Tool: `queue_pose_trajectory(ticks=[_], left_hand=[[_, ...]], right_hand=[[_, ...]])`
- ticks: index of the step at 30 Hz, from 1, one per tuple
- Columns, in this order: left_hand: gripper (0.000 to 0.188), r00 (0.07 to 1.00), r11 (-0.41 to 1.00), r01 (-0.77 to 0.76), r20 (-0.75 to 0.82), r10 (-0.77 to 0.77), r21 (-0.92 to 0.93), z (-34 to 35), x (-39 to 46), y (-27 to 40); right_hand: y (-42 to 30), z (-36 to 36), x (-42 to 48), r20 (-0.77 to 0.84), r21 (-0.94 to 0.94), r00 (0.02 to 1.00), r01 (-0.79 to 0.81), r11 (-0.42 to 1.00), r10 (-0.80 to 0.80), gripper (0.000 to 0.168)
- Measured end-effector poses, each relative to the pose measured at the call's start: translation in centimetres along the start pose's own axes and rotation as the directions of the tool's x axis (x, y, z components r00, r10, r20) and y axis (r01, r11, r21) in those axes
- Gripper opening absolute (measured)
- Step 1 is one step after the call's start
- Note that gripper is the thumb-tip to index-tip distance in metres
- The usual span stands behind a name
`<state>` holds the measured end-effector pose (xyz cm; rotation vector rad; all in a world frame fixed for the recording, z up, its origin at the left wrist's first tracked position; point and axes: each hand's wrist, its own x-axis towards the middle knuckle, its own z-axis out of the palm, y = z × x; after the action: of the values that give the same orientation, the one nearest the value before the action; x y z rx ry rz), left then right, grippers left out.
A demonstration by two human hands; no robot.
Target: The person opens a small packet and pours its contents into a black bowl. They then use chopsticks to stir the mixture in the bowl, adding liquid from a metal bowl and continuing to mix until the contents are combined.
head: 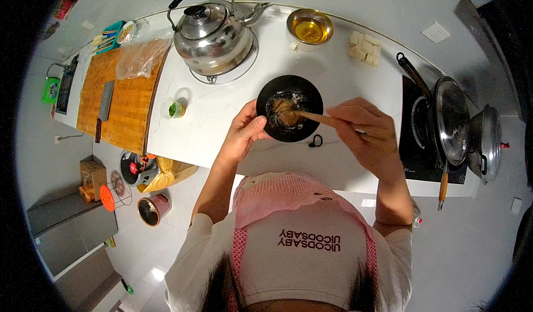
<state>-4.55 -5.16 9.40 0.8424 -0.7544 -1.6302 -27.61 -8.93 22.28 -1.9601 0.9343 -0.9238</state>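
My left hand (245,133) grips the left rim of a black bowl (310,89), its thumb over the edge. Inside the bowl is a brownish mixture (287,114) with white streaks on the wall around it. Closed around a wooden utensil (317,118), my right hand (366,135) is at the bowl's right side. The utensil's tip reaches into the mixture, so its end shape is hidden. Beyond the bowl stands a metal bowl of yellow oil-like liquid (309,31). White cut blocks (365,49) lie to its right. A small cup with chopped greens (174,109) is on the left.
A steel kettle (212,37) stands on a wire trivet at the back. On the left, a cleaver (105,101) and a plastic bag (139,60) lie on a wooden cutting board (129,116). A lidded pan (452,122) sits on the black cooktop (412,153) at right.
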Motion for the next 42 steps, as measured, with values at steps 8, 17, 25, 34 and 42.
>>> queue_pose_trajectory(ticks=[8, 17, 25, 34, 42], left_hand=[[0.048, 0.998, 1.000, 0.002, 0.065, -0.002, 0.002, -0.3, 0.2, -0.4], [0.047, 0.995, 0.999, 0.046, 0.088, -0.047, 0.022, 0.1, 0.4, -0.1], [0.047, 0.997, 0.997, 0.017, 0.082, -0.011, -0.076, 0.6, 0.3, -0.2], [0.048, 0.996, 0.999, 0.012, 0.089, -0.007, -0.047, 0.7, 0.4, 0.2], [0.049, 0.997, 0.999, 0.011, 0.078, -0.007, -0.051, 0.8, 0.2, 0.1]], right_hand=[[0.2, 0.1, 0.4, -0.041, -0.008, 0.995, 0.095, 0.995, -0.095, 0.017], [-0.1, 0.3, 0.2, -0.033, 0.059, 0.999, -0.023, 0.998, 0.025, 0.020], [-0.1, 0.8, 0.3, -0.057, 0.062, 0.997, 0.050, 0.997, -0.047, 0.017], [0.5, 0.4, 0.1, -0.139, -0.089, 0.980, 0.131, 0.987, -0.142, 0.017], [0.8, 0.6, -0.4, -0.134, -0.011, 0.986, 0.100, 0.995, -0.101, 0.016]])
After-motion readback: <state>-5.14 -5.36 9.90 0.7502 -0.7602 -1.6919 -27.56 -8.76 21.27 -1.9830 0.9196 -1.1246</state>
